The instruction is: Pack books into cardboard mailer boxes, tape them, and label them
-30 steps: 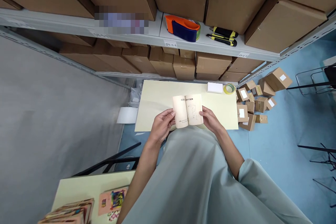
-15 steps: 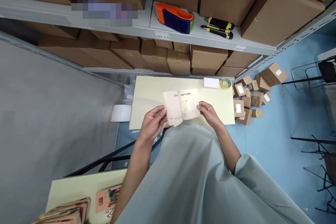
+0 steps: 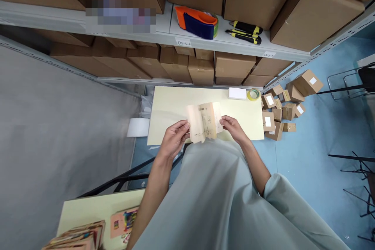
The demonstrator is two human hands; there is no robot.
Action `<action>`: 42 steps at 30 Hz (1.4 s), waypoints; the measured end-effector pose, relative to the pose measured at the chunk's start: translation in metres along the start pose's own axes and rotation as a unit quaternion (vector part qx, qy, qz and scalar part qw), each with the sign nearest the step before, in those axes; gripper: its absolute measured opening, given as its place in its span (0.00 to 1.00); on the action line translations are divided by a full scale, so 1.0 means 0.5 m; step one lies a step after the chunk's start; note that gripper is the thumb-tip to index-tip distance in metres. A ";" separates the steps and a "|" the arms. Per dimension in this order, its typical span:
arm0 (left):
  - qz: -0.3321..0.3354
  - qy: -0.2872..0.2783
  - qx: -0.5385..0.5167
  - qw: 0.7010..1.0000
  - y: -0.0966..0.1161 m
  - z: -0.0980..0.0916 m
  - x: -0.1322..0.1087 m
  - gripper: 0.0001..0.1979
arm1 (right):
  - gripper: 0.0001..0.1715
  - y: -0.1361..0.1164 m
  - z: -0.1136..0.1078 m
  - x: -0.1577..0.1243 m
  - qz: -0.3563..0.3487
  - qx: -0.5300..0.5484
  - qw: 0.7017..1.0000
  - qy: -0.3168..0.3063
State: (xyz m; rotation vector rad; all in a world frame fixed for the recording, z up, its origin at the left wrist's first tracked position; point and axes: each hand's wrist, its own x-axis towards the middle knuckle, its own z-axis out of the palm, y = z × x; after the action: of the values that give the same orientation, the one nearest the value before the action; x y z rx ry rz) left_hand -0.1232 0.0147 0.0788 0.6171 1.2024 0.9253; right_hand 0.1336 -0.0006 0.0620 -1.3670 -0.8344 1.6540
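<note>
Shelving (image 3: 211, 43) with cardboard boxes (image 3: 247, 4) stands behind a pale counter (image 3: 170, 103); an open booklet (image 3: 195, 123) is raised over the counter's near edge.
Left hand (image 3: 173, 137): fingers (image 3: 184, 125) pinch the booklet's left edge. Right hand (image 3: 234, 128): fingers pinch its right edge. Pages are partly fanned. White box (image 3: 237, 93) and tape roll (image 3: 253, 94) lie side by side near the counter's far right corner.

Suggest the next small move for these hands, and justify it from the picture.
Perhaps let the middle pages settle flat: they stand partly raised and look blurred, so their print is hard to read, while the left hand and right hand grip the open booklet at its outer edges.
</note>
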 end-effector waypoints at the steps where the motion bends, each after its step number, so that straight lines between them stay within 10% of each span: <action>1: 0.003 -0.002 0.008 1.000 -0.001 0.002 0.000 0.30 | 0.23 0.003 0.001 0.000 0.001 -0.002 1.000 -0.002; 12: 0.154 0.013 0.195 0.969 -0.076 0.087 -0.005 0.17 | 0.33 0.050 0.073 0.013 -0.018 0.020 1.000 -0.002; 17: 0.186 -0.005 0.243 0.952 -0.094 0.066 -0.008 0.14 | 0.29 0.045 0.087 0.037 -0.040 -0.011 0.999 0.015; 22: 0.177 0.152 0.259 0.937 -0.091 -0.027 0.015 0.21 | 0.28 0.036 0.112 0.079 -0.039 -0.055 0.998 -0.003; 36: 0.041 0.171 0.191 0.966 -0.113 -0.337 0.186 0.15 | 0.29 0.139 0.308 0.299 0.129 -0.169 0.968 -0.136; 42: 0.025 0.174 0.251 0.952 -0.110 -0.446 0.314 0.18 | 0.12 0.208 0.408 0.457 0.146 -0.198 0.969 -0.033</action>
State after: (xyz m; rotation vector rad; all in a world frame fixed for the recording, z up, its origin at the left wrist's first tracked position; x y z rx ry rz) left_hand -0.3094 0.1067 -0.1065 0.9168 1.7727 0.7883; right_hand -0.1031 0.1586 -0.0906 -1.7868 -1.0865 1.8292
